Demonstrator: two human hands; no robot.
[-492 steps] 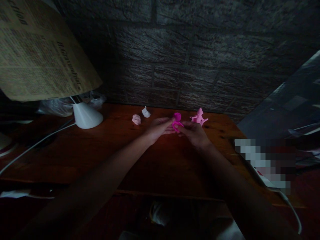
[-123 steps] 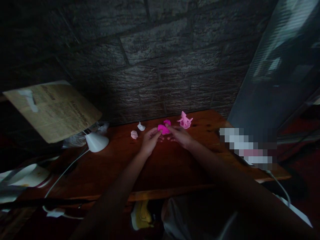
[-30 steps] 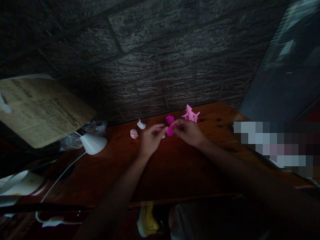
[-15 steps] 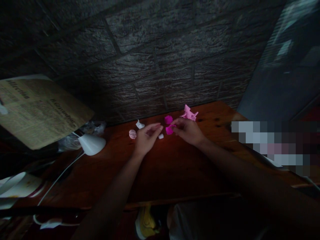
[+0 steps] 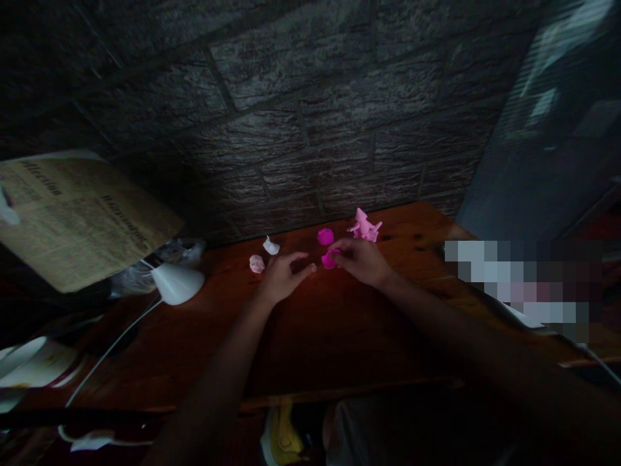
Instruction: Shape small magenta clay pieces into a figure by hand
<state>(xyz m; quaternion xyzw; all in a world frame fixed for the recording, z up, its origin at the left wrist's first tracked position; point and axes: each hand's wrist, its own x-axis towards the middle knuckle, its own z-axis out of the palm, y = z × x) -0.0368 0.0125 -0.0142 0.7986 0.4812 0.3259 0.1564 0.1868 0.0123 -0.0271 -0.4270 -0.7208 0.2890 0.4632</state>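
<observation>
My right hand (image 5: 363,261) pinches a curved, bright magenta piece (image 5: 329,259) that looks like a small shell with an uneven edge. Just behind it on the table lies a second magenta piece (image 5: 325,236), rounded and hollow-looking. My left hand (image 5: 290,276) is a little to the left, thumb and fingers apart, with nothing visible between them. Beyond my right hand stands a light pink figure (image 5: 363,226) with pointed parts. To the left of my left hand are a crumpled white lump (image 5: 271,245) and a pale pink lump (image 5: 257,263).
The wooden table (image 5: 310,343) meets a dark brick-patterned wall (image 5: 334,129). On the left stand a white lamp (image 5: 179,283) with a cord, a printed paper sheet (image 5: 82,213) and clear plastic (image 5: 129,282). A pixelated patch covers things on the right.
My left hand has opened wider between thumb and fingers. The small white bit beside its fingertips no longer shows. My right hand still holds the magenta piece, and the view has shifted slightly.
</observation>
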